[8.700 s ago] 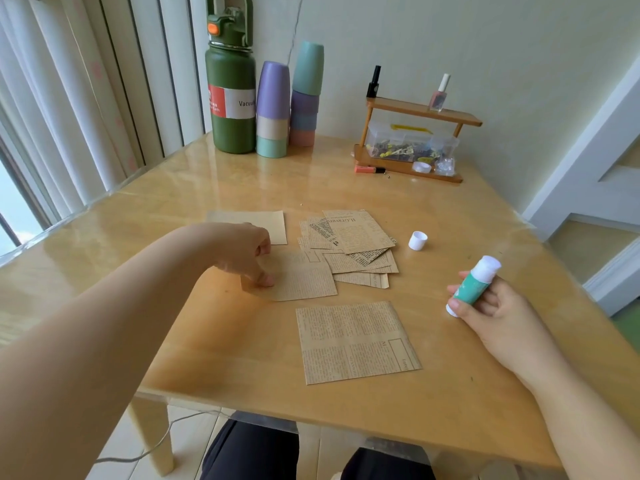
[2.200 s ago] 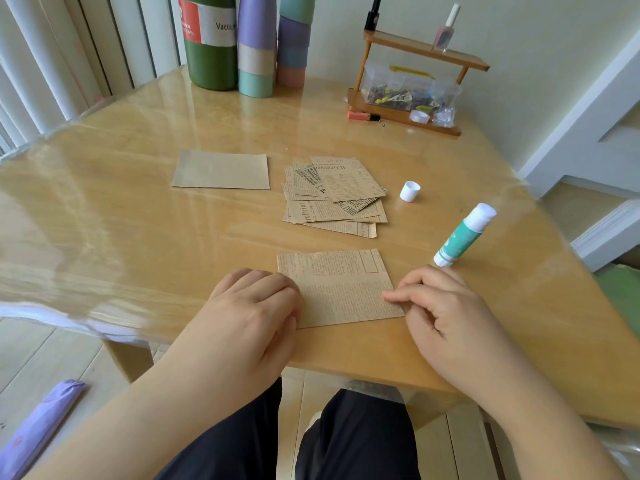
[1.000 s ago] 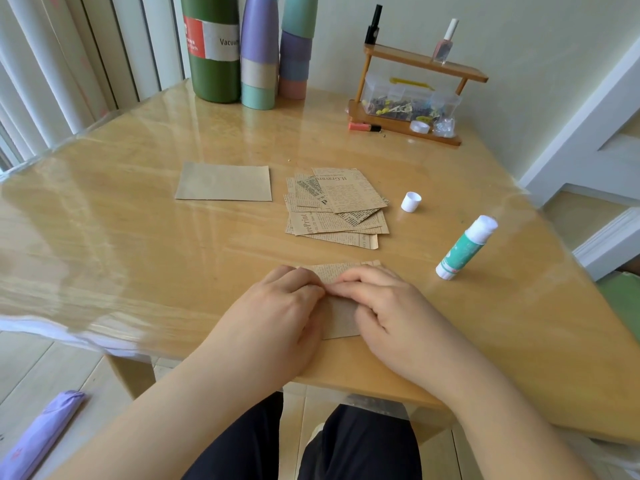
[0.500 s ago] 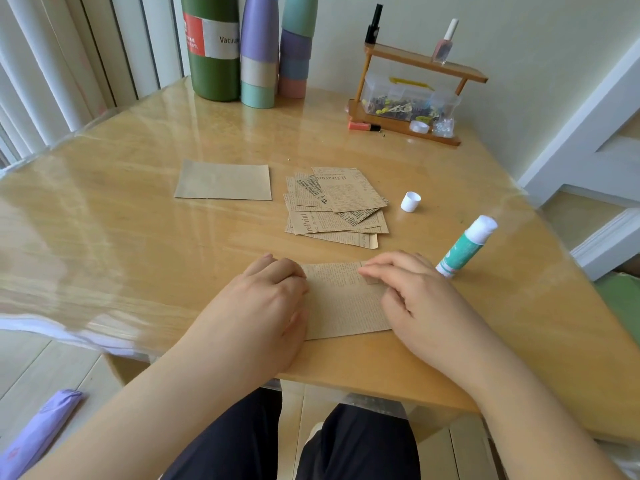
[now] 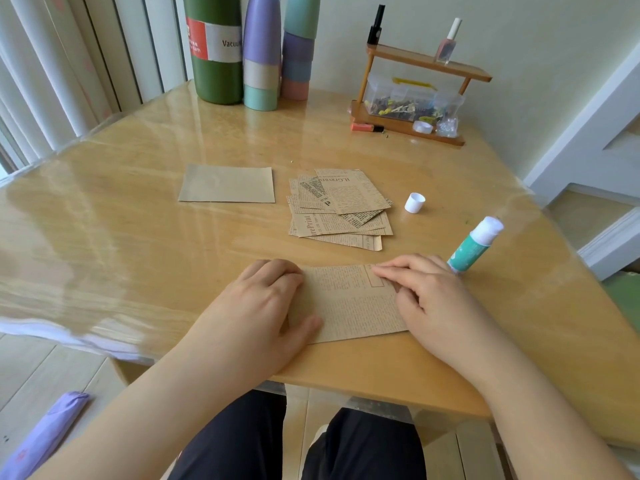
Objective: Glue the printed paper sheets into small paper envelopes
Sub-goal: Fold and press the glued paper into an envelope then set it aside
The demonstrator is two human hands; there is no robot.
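A folded printed paper sheet [image 5: 353, 303] lies near the table's front edge. My left hand [image 5: 263, 306] rests flat on its left side with the thumb on the paper. My right hand [image 5: 426, 292] presses its fingertips along the sheet's upper right edge. A pile of several printed sheets [image 5: 341, 207] lies beyond it. Left of the pile lies a plain brown folded envelope [image 5: 227, 184]. The uncapped green glue stick [image 5: 475, 244] lies to the right of my right hand, and its white cap [image 5: 414, 203] stands near the pile.
The wooden table [image 5: 138, 258] has a glossy clear cover. At the back stand a green bottle [image 5: 216, 53], stacked cups [image 5: 261, 57] and a small wooden shelf [image 5: 415, 95] with small bottles and a clear box. A purple object [image 5: 45, 434] lies on the floor at left.
My hands have slid apart along the folded sheet from its middle. The right fingertips now press further along the upper right edge; the left hand stays flat on the left side.
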